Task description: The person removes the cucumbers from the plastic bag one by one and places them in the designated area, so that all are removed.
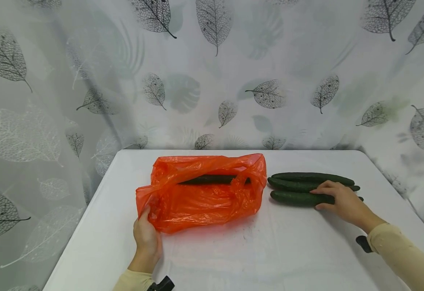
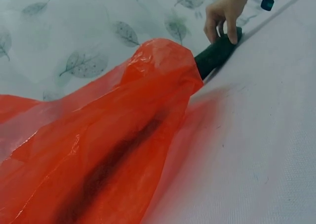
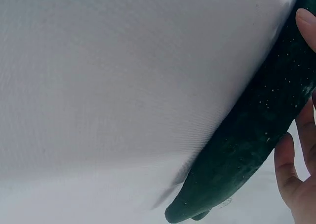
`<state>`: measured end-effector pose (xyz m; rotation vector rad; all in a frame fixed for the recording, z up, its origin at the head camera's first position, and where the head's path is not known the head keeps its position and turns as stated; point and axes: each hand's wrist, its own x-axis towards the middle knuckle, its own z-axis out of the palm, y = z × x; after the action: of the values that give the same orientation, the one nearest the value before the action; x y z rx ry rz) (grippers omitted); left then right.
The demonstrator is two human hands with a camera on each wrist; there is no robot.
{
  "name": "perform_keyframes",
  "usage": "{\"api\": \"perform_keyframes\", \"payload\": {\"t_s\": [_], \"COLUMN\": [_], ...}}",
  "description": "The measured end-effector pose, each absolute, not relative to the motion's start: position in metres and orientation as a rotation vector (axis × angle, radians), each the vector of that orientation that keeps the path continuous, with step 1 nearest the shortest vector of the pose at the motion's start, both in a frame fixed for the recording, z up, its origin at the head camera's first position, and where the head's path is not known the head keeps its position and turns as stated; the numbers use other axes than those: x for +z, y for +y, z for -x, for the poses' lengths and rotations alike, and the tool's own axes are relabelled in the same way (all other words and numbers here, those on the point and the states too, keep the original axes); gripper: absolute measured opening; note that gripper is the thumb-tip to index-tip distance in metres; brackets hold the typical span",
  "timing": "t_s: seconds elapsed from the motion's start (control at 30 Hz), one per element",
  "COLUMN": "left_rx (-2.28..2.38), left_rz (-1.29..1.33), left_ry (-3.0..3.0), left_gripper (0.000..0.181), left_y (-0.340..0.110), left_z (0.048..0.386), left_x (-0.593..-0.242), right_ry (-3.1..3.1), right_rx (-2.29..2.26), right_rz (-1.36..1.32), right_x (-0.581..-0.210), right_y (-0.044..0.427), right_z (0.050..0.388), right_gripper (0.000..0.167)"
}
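An orange-red plastic bag (image 1: 201, 208) lies on its side on the table, with a dark green cucumber (image 1: 212, 179) visible in its opening. My left hand (image 1: 146, 238) holds the bag's left edge, its fingertips partly hidden by the plastic. To the right of the bag, several cucumbers lie side by side: a back one (image 1: 310, 176), a middle one (image 1: 290, 185) and a front one (image 1: 293, 198). My right hand (image 1: 342, 204) grips the front cucumber near its right part. In the right wrist view, thumb and fingers (image 3: 284, 159) are on opposite sides of that cucumber (image 3: 247, 140).
The white table (image 1: 270, 258) has its far edge near a leaf-patterned curtain (image 1: 212, 81), which also hangs along both sides. A black strap piece (image 1: 363, 244) is on the right wrist, another (image 1: 162, 284) on the left.
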<state>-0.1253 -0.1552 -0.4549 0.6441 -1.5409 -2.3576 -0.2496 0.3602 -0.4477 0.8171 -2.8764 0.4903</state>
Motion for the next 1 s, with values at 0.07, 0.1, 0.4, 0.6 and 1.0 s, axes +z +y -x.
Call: {"api": "perform_keyframes", "payload": {"t_s": [0.07, 0.1, 0.4, 0.6, 1.0], "left_rx": [-2.361, -2.362, -2.359, -2.35, -2.36], "left_rz": [-0.646, -0.647, -0.623, -0.621, -0.629], "left_ry": [-1.537, -1.536, -1.535, -1.518, -1.507], "left_gripper": [0.049, 0.049, 0.05, 0.052, 0.049], "left_y": [-0.155, -0.155, -0.155, -0.155, -0.155], "left_z": [0.125, 0.125, 0.124, 0.124, 0.125], "left_x": [-0.455, -0.455, -0.453, -0.453, -0.455], "right_ry": [-2.897, -2.908, -2.895, -2.847, -2.768], "right_rx": [0.494, 0.51, 0.755, 0.841, 1.086], "right_rz": [-0.802, -0.792, -0.67, -0.665, -0.847], "right_x": [-0.445, -0.444, -0.436, -0.427, -0.4], "right_y": [0.359, 0.359, 0.351, 0.331, 0.274], "right_z": [0.249, 0.249, 0.247, 0.245, 0.248], "right_gripper": [0.045, 0.045, 0.045, 0.042, 0.05]}}
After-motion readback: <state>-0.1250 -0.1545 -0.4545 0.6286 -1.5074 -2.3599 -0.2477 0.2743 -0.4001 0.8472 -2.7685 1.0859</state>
